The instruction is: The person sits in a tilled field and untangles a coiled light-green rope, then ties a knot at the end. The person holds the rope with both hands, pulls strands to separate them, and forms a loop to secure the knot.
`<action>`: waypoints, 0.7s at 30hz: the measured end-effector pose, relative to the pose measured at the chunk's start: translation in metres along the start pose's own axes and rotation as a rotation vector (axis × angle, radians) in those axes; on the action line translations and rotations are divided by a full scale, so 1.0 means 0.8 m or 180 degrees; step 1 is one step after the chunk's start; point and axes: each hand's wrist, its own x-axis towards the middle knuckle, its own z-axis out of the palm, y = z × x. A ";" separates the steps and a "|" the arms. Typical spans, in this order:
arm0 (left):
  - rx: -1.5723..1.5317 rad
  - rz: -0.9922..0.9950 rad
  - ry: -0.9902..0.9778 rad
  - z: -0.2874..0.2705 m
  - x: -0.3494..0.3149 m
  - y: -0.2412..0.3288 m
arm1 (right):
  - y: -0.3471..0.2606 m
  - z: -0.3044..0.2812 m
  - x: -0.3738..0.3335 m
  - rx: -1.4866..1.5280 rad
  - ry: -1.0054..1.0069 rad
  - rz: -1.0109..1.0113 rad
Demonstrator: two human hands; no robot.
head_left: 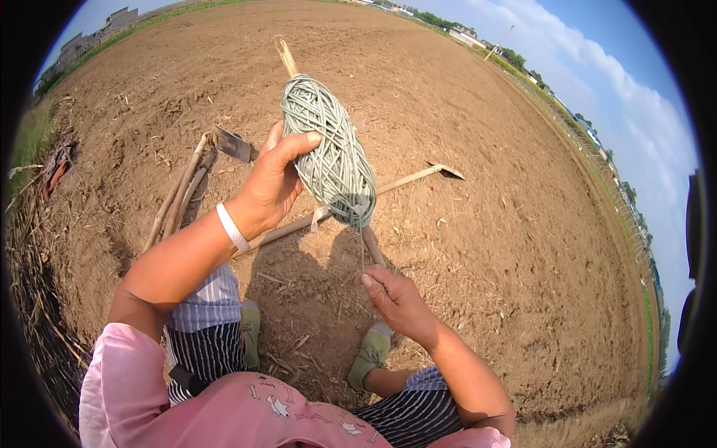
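Dry stalks and grass (pixel 33 284) edge the left of a brown, crumbly field (pixel 508 299) strewn with straw bits; a hoe (pixel 233 145) lies there with its blade turned up, a second hoe (pixel 411 178) lies aslant behind the hands, and a line of low buildings and trees runs along the far right under a blue sky (pixel 597 82) with thin cloud. At left, the forearm covers the lower ends of the handles beside the first hoe; in the middle, the bundle hides part of the second hoe's handle, and whether the short wooden length (pixel 373 247) below it belongs to the bundle's stick cannot be told; at right, a dark shape is cut by the round rim. The left hand (pixel 276 175) is clamped around the side of a bundle of grey-green cord (pixel 328 138), thumb in front, other fingers mostly behind, with a stick (pixel 286 58) jutting from its top. The right hand (pixel 399 302), below and right of the bundle, pinches a thin strand (pixel 362 250) running down from its lower end.
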 end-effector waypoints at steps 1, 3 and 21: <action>-0.0260 -0.0170 0.0002 -0.004 -0.003 0.001 | 0.011 0.002 0.003 -0.0241 -0.0043 -0.0087; -0.0195 -0.0478 -0.0135 -0.016 -0.009 -0.007 | 0.016 0.003 0.002 -0.0575 -0.0262 -0.0153; -0.0628 -0.0615 -0.0486 -0.024 -0.009 -0.007 | 0.026 0.045 0.009 -0.1758 -0.0420 -0.0864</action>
